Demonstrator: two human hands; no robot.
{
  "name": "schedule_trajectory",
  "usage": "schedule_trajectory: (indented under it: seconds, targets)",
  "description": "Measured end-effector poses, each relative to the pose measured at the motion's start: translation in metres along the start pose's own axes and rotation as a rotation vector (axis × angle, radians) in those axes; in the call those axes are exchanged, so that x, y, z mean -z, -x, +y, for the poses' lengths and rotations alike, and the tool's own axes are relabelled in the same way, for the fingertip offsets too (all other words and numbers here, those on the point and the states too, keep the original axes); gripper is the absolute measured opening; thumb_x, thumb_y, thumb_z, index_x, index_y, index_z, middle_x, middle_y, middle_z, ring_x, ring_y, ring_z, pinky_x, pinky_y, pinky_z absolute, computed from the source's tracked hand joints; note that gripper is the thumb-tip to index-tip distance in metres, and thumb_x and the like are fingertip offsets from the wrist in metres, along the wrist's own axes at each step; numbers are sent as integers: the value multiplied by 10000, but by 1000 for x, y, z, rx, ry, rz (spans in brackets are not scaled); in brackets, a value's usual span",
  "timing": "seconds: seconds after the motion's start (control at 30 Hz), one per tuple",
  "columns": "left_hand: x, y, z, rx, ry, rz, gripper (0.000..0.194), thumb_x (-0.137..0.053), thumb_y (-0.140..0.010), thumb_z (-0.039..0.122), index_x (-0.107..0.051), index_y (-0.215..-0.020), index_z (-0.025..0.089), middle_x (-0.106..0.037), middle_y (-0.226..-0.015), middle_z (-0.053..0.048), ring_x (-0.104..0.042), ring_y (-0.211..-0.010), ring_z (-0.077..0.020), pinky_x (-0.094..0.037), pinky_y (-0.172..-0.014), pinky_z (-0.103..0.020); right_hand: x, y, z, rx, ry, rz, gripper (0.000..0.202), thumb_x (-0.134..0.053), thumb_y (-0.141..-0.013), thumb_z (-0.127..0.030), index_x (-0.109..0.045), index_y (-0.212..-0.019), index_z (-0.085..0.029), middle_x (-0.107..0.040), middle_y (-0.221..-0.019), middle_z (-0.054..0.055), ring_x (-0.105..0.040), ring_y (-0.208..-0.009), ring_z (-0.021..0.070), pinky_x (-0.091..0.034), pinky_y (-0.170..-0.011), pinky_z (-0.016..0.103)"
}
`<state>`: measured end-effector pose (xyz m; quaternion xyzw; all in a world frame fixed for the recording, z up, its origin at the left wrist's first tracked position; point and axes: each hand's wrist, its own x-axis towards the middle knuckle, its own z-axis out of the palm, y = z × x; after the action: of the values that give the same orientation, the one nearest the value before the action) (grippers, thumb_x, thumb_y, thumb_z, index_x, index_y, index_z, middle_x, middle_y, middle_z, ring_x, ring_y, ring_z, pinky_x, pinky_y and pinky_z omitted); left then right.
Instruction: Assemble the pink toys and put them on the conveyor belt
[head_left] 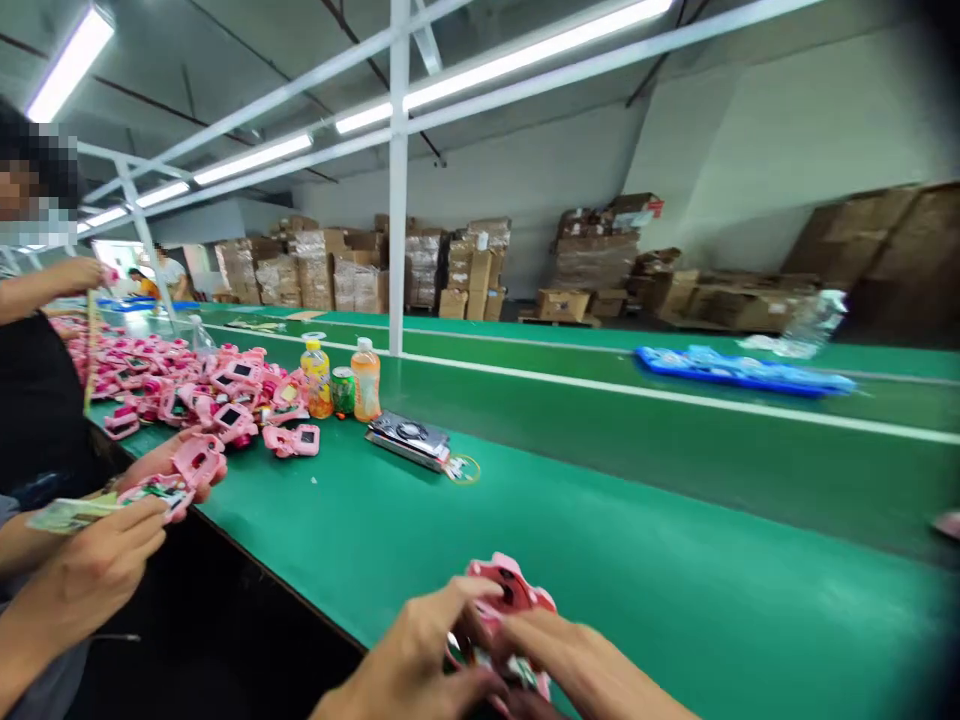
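Two hands, left hand [420, 660] and right hand [577, 665], grip one pink toy [510, 590]; two bottles [366, 380], perhaps.

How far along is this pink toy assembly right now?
Done: nothing clearly finished shows near the hands. In hand: left hand and right hand both grip one pink toy piece at the green table edge. Left: a large pile of pink pieces by a co-worker.

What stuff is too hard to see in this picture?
- Pink toy, head view: its lower half is hidden by the left hand and right hand.
- Both wrists: cut off by the bottom edge.
- Bottles: labels too small to read.
- Co-worker's face: blurred.
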<state>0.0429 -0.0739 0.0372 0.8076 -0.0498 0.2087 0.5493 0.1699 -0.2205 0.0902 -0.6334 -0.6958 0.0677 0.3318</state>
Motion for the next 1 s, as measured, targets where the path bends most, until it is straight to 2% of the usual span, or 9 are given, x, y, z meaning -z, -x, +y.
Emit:
schedule_trajectory:
  seconds: [0.07, 0.13, 0.2, 0.3, 0.4, 0.53, 0.7, 0.83, 1.0]
  targets:
    - [2, 4, 20, 56, 56, -12, 429, -657, -933, 305, -556, -1348, 263, -701, -1027, -40, -665, -927, -176, -510, -910, -262, 6, 3, -16, -86, -59, 20, 187, -536, -912, -165, -691, -928, -268, -745, -925, 39, -692, -854, 196, -571, -789, 291]
    - [4, 7, 27, 113, 71, -28, 444, -642, -956, 301, -522, -1383, 305, -688, -1056, -20, -650, -962, -164, -497, -931, -259, 16, 2, -27, -161, -137, -27, 186, -553, -906, -124, -657, -795, -231, -700, -812, -1, -626, -751, 148, -515, -710, 241]
    - [7, 10, 23, 159, 116, -47, 459, -622, -975, 348, -484, -1413, 340, -672, -1069, -17, -637, -993, -170, -495, -936, -270, 25, 0, -31, -243, -191, -69, 188, -635, -860, -82, -638, -718, -206, -640, -727, -44, -565, -689, 111, -445, -648, 205]
    - [15, 16, 9, 173, 214, -31, 556, -609, -943, 538, -456, -1444, 348, -633, -1227, -57, -621, -878, -163, -525, -842, -276, 31, 0, -28, -395, -255, -14, 157, -721, -787, -30, -697, -776, -184, -664, -754, -57, -569, -691, 89, -424, -643, 189]
    - [21, 16, 3, 174, 46, 81, 531, -658, -902, 560, -547, -1379, 355, -576, -1355, -53, -574, -803, -136, -507, -811, -265, 29, 3, -25, -434, -331, 87, 137, -724, -818, -62, -745, -882, -181, -730, -853, -29, -631, -755, 95, -485, -722, 198]
    - [13, 8, 5, 154, -190, 44, 204, -629, -960, 354, -729, -1122, 280, -652, -1185, -45, -602, -1034, -199, -471, -883, -271, 13, 10, -25, -342, -298, 223, 214, -698, -867, -82, -774, -993, -238, -756, -980, -10, -678, -861, 120, -527, -815, 240]
    - [-3, 4, 3, 188, -212, 95, 186, -578, -975, 302, -746, -938, 231, -715, -970, -25, -656, -894, -184, -490, -801, -258, -26, 37, -29, -304, 23, 365, 236, -622, -933, -114, -781, -1044, -248, -714, -1048, 58, -678, -954, 171, -563, -868, 308]
    - [-2, 6, 4, 211, -257, 133, 151, -631, -941, 305, -756, -895, 235, -740, -972, -21, -678, -930, -205, -498, -849, -280, -46, 53, -34, -386, 145, 358, 271, -584, -951, -123, -751, -1123, -247, -683, -1058, 81, -670, -942, 182, -600, -810, 319]
    - [4, 6, 7, 209, -207, 60, 154, -649, -936, 333, -749, -884, 229, -735, -997, -29, -679, -939, -206, -504, -850, -284, -45, 49, -32, -376, 180, 291, 275, -582, -933, -79, -761, -1065, -241, -678, -1026, 74, -658, -927, 175, -596, -820, 309]
